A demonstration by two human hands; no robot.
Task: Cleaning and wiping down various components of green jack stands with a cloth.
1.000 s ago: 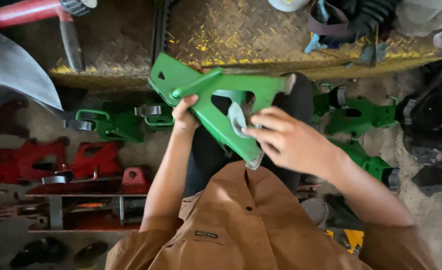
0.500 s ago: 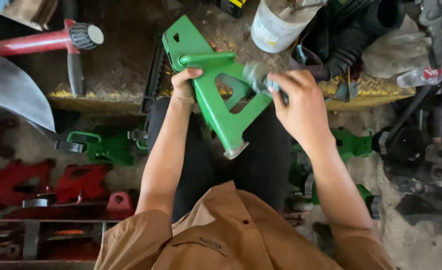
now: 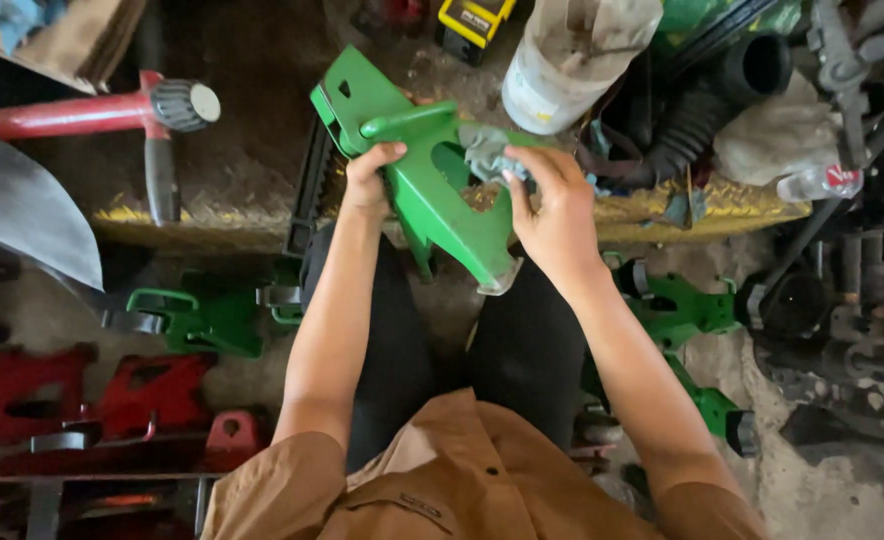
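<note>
Overhead, green bracket [image 3: 432, 190] between left hand [image 3: 367, 185], right hand [image 3: 552, 215].

A dusty concrete floor [image 3: 812, 500] carried most things. Green metal brackets [image 3: 207, 318] lay on it at the left, more green brackets [image 3: 682, 315] at the right, and red brackets [image 3: 112, 395] lay at the far left. Beyond them, a raised yellow-edged tread plate [image 3: 262, 215] bore a red-handled tool [image 3: 82, 112] and a grimy white bucket [image 3: 572, 60].
</note>
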